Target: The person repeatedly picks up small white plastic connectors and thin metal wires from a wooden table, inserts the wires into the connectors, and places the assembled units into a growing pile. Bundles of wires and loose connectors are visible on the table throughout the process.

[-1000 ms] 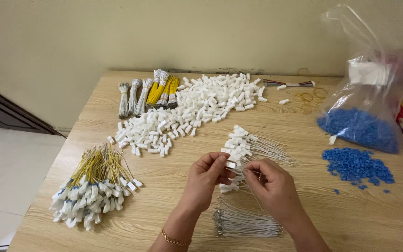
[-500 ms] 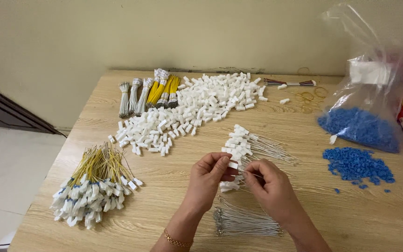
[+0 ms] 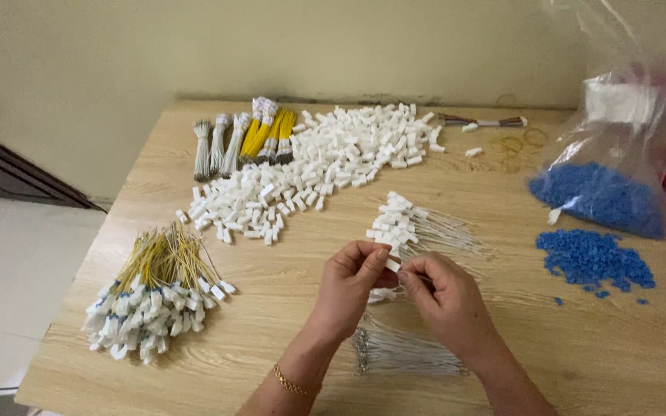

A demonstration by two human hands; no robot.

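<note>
Head cam, both hands pinching small white connector (image 3: 392, 265) w/ thin wire, over wooden table (image 3: 287, 308), L hand (image 3: 351, 286), R hand (image 3: 445, 296)

Views supplied: one only, worn on the head; no second view is given, so no overlap can be reported.
Position: above the near edge of the wooden table (image 3: 502, 362), at the seated person's head height.
Direction: forward and steeply downward, toward the wall behind the table.
Nearness: close; the left hand (image 3: 352, 289) and right hand (image 3: 445, 296) are seen low in the centre.
Coverage: most of the tabletop, floor at left.
</note>
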